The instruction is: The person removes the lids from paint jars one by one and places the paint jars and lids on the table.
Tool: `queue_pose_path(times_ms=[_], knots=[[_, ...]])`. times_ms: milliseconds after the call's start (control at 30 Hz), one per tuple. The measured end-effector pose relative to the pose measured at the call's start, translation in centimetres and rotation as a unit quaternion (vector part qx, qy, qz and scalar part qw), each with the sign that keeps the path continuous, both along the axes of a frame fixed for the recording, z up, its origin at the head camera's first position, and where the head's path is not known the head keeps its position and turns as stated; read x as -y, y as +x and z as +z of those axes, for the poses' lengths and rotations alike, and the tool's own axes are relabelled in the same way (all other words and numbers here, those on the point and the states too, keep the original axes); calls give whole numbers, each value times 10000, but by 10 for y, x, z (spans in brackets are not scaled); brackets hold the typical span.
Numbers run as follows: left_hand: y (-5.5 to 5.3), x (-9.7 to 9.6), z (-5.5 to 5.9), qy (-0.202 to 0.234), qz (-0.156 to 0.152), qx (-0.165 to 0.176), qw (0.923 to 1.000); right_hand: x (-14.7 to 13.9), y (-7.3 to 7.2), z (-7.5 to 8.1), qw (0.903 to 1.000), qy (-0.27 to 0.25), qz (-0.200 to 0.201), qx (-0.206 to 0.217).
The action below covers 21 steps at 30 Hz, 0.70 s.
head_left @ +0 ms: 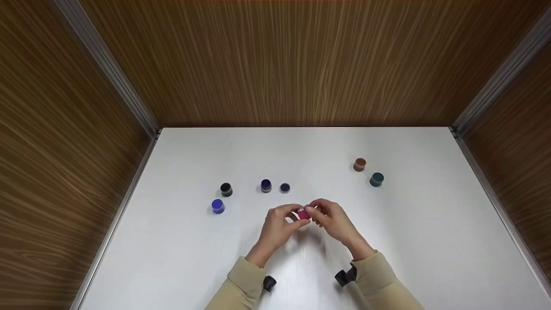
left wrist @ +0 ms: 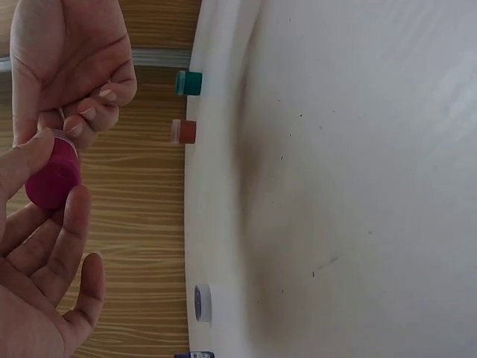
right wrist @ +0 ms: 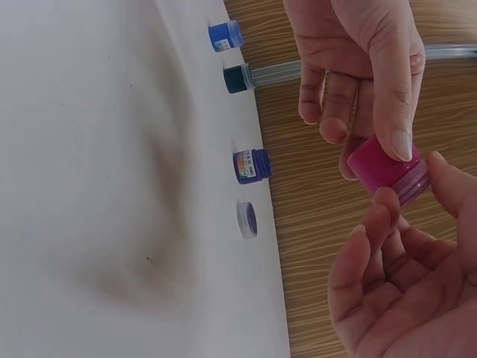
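Above the white table, both hands hold one small pink paint jar between them. My left hand grips the jar's pink body with thumb and fingers. From the other side, the fingertips of my right hand pinch the clear-rimmed lid, which sits on the jar's neck. Seen from the left wrist, the jar is tilted, its pink base facing the camera. Just beyond the hands stands a dark purple paint jar with its threaded neck bare. Beside it lies a round lid with a purple inside.
Left of the purple jar stand a black jar and a blue jar. Farther back on the right are a reddish-brown jar and a green jar. Wood-grain panels enclose the white table at the back and sides.
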<state>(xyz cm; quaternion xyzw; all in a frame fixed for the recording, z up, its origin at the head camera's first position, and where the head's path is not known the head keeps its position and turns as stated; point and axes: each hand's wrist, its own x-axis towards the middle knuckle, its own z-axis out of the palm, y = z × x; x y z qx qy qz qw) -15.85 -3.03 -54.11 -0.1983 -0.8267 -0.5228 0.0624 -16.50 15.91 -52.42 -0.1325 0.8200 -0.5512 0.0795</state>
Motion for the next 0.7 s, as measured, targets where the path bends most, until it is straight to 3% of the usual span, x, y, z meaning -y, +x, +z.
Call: queue_pose_path(times_ms=[300, 433, 700], knots=[[-1, 0, 1, 143, -34, 180, 9997, 1, 3, 6, 9999, 98, 23, -139], [-2, 0, 1, 204, -57, 224, 9995, -3, -1, -1, 9999, 25, -96, -59], [0, 0, 2, 359, -92, 399, 9985, -5, -2, 1, 9995, 57, -210, 239]])
